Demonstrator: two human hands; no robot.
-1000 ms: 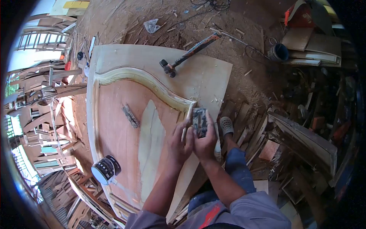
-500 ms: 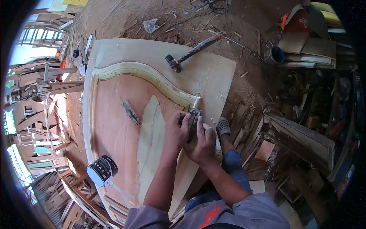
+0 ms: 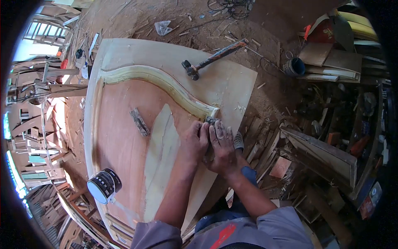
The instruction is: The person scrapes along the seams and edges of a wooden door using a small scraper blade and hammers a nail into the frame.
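A dark, worn block (image 3: 212, 120) sits at the lower end of the curved moulding (image 3: 166, 85) on a large wooden panel (image 3: 124, 108). My right hand (image 3: 222, 145) lies over the block, its fingers stretched along the top and hiding most of it. On the block's left side, my left hand (image 3: 194, 143) has its fingers bent and pressed together against it. A second dark, rough piece (image 3: 139, 122) rests on the panel to the left, beside a pale patch (image 3: 159, 153).
A hammer (image 3: 207, 61) lies on the panel's upper part. At the lower left stands a can (image 3: 104, 185). Wood scraps and a framed board (image 3: 321, 155) are at right, near a shoe (image 3: 238, 141). A bucket (image 3: 295, 66) stands farther back.
The block has gone from tilted up in both hands to down at the moulding's end. My right hand's fingers have spread over it, and the view has shifted slightly.
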